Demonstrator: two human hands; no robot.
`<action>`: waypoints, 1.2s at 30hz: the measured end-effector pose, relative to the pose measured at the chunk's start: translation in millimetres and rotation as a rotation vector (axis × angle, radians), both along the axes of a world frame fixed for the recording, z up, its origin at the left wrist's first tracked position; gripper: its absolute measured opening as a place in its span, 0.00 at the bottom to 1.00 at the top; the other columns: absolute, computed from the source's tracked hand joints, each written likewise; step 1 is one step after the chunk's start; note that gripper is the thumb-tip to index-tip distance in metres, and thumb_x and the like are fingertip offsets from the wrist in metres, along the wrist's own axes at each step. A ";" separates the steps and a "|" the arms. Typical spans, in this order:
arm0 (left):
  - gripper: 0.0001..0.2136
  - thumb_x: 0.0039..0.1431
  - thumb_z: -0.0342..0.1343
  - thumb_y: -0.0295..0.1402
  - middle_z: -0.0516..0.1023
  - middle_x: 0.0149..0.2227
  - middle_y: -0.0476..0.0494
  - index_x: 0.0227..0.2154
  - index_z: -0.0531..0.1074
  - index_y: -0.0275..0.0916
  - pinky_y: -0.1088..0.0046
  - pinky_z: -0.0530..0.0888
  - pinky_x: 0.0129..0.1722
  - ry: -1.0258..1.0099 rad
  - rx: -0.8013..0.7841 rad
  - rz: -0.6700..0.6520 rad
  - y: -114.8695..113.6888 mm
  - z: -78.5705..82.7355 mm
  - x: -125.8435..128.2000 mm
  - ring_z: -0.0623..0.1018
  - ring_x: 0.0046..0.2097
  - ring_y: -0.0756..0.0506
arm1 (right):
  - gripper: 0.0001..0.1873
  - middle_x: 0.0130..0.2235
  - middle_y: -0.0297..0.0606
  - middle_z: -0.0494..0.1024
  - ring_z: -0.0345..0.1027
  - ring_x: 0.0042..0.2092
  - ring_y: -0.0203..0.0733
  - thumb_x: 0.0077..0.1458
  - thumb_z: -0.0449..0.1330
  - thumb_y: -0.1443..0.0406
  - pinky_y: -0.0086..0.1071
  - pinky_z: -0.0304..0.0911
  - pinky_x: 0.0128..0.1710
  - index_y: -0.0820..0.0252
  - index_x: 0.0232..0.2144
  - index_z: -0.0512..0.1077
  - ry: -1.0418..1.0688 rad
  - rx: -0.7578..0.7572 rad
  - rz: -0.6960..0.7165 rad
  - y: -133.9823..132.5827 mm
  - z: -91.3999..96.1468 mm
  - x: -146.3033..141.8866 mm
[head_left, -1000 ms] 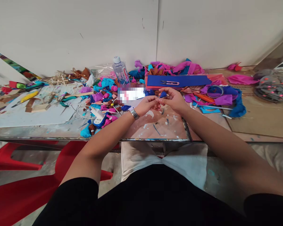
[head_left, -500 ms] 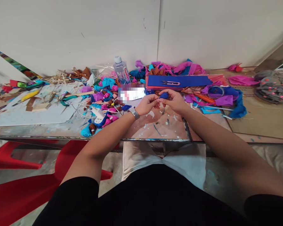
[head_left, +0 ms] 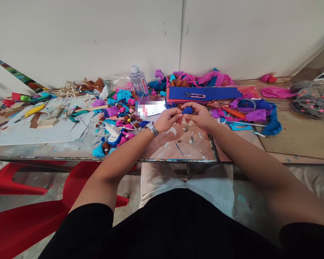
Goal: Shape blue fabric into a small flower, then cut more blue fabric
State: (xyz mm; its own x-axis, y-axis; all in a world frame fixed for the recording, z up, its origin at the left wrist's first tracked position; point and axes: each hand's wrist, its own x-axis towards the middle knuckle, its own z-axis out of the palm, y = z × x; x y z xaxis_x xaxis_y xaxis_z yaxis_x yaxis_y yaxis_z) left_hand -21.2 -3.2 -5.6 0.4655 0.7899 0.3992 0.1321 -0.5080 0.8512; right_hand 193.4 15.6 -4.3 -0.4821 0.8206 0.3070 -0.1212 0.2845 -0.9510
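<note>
A small dark-blue crumpled bundle, looking like crepe paper, is held just above the table in front of me. The thumb and fingers of my right hand are curled around it from the right. From the left, my left hand pinches at the bundle's near side, its fingertips meeting those of the right; the exact part between them is too small to make out. Behind the hands lies a flat blue strip of paper on a stack, with pink-handled thread snips on top.
A lit phone and a water bottle are left of my hands. Several small crumpled bundles surround a white-and-blue power strip. Purple and blue scraps and a tape roll lie right, beside cardboard. Red chairs stand at lower left.
Almost nothing differs. Both hands stay in place around the blue bundle, with only slight finger shifts and a tiny shift of the view.
</note>
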 end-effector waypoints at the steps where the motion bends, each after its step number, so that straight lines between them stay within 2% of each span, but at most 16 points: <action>1: 0.27 0.66 0.58 0.59 0.80 0.32 0.43 0.35 0.74 0.35 0.76 0.76 0.35 0.005 0.007 0.003 0.0 0.2 -0.4 0.81 0.32 0.51 | 0.31 0.34 0.30 0.79 0.71 0.30 0.35 0.46 0.79 0.48 0.31 0.69 0.33 0.54 0.47 0.77 -0.005 0.006 -0.005 -0.4 0.3 0.0; 8: 0.28 0.65 0.58 0.61 0.80 0.31 0.43 0.34 0.74 0.35 0.75 0.77 0.35 0.016 -0.005 0.011 0.2 0.9 -1.2 0.81 0.33 0.50 | 0.31 0.34 0.34 0.80 0.70 0.32 0.36 0.43 0.79 0.43 0.32 0.69 0.33 0.57 0.40 0.79 -0.054 0.042 -0.072 -3.7 5.7 0.1; 12: 0.28 0.65 0.59 0.61 0.81 0.31 0.43 0.34 0.75 0.35 0.75 0.76 0.34 0.026 -0.033 -0.001 -0.5 0.7 -0.3 0.81 0.32 0.50 | 0.30 0.32 0.33 0.79 0.70 0.31 0.36 0.41 0.80 0.45 0.33 0.69 0.34 0.58 0.37 0.79 -0.067 0.048 -0.111 -3.6 7.1 -0.7; 17: 0.28 0.64 0.59 0.61 0.80 0.31 0.42 0.34 0.75 0.35 0.74 0.77 0.35 -0.006 -0.055 -0.012 1.9 -3.7 0.2 0.81 0.32 0.49 | 0.32 0.33 0.32 0.79 0.70 0.31 0.36 0.42 0.80 0.47 0.33 0.69 0.34 0.55 0.45 0.80 -0.053 0.038 -0.103 -2.5 5.4 -0.3; 23: 0.27 0.64 0.61 0.59 0.80 0.32 0.43 0.35 0.74 0.35 0.74 0.77 0.35 -0.051 -0.070 -0.044 4.3 -5.9 0.0 0.81 0.32 0.50 | 0.29 0.33 0.33 0.80 0.69 0.32 0.36 0.40 0.81 0.47 0.33 0.68 0.34 0.57 0.38 0.81 -0.045 0.014 -0.070 -5.1 9.0 -2.3; 27: 0.27 0.62 0.63 0.59 0.81 0.34 0.43 0.37 0.75 0.35 0.74 0.78 0.36 -0.049 -0.112 -0.064 6.0 -7.9 -1.4 0.81 0.33 0.50 | 0.30 0.35 0.33 0.81 0.71 0.34 0.37 0.40 0.82 0.50 0.34 0.70 0.37 0.57 0.41 0.81 -0.041 -0.006 -0.069 -4.6 7.7 -2.3; 31: 0.27 0.62 0.64 0.59 0.82 0.35 0.41 0.37 0.75 0.35 0.73 0.79 0.37 -0.042 -0.139 -0.095 6.8 -9.0 -2.4 0.82 0.34 0.50 | 0.30 0.38 0.36 0.83 0.74 0.37 0.40 0.40 0.81 0.48 0.39 0.74 0.43 0.58 0.41 0.82 -0.070 0.017 -0.051 -1.1 2.9 -0.6; 36: 0.27 0.60 0.65 0.59 0.82 0.36 0.41 0.39 0.76 0.35 0.72 0.79 0.38 -0.031 -0.141 -0.093 4.8 -5.4 -2.0 0.82 0.34 0.49 | 0.29 0.37 0.35 0.83 0.76 0.37 0.41 0.39 0.81 0.48 0.40 0.76 0.43 0.56 0.40 0.81 -0.086 0.043 -0.050 -2.3 3.3 -0.7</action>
